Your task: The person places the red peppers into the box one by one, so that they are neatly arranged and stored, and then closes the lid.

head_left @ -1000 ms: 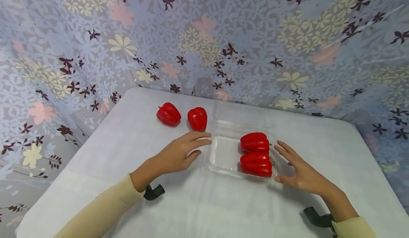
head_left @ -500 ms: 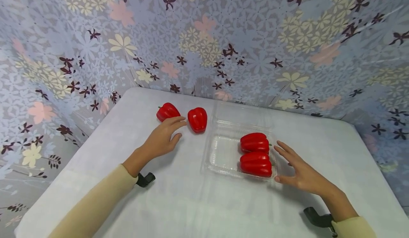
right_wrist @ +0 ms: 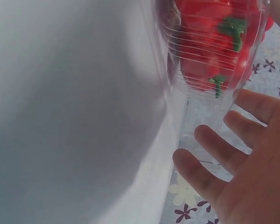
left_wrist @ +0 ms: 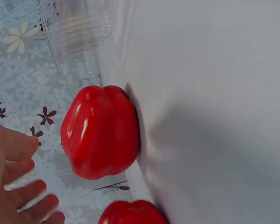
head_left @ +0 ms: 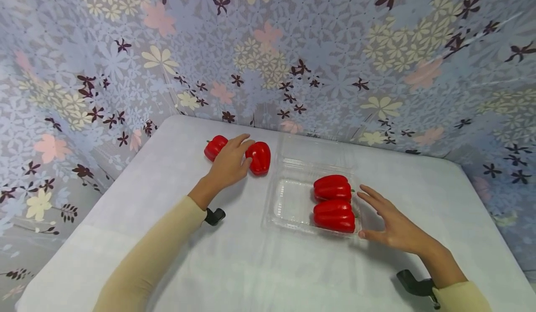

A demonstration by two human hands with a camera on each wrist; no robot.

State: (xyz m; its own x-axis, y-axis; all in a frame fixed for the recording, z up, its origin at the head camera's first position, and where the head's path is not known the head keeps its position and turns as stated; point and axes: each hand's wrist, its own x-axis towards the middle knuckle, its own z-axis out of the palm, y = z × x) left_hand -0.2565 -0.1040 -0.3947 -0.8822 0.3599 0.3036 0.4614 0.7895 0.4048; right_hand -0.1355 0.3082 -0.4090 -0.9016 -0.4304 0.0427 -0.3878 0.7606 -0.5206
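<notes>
My left hand (head_left: 230,164) reaches over the far left of the table, fingers loosely spread. Its fingertips overlap the left side of a red bell pepper (head_left: 260,158) in the head view; the left wrist view has this pepper (left_wrist: 100,133) with a gap to the fingers. A second loose pepper (head_left: 214,146) is partly hidden behind the hand. Beside the clear plastic clamshell container (head_left: 289,202), my right hand (head_left: 391,221) has its fingers spread and its thumb tip at the right rim. Two red peppers (head_left: 332,187) lie side by side in the container's right half, green stems facing right.
The container's clear lid (head_left: 314,151) lies folded back toward the patterned curtain (head_left: 268,61) behind the table. A white cloth (head_left: 259,275) covers the table. Dark camera mounts (head_left: 414,284) hang under both wrists.
My left hand has moved from the container's left edge, first left toward the far pepper, then right and forward to the nearer loose pepper. The right hand has stayed in place.
</notes>
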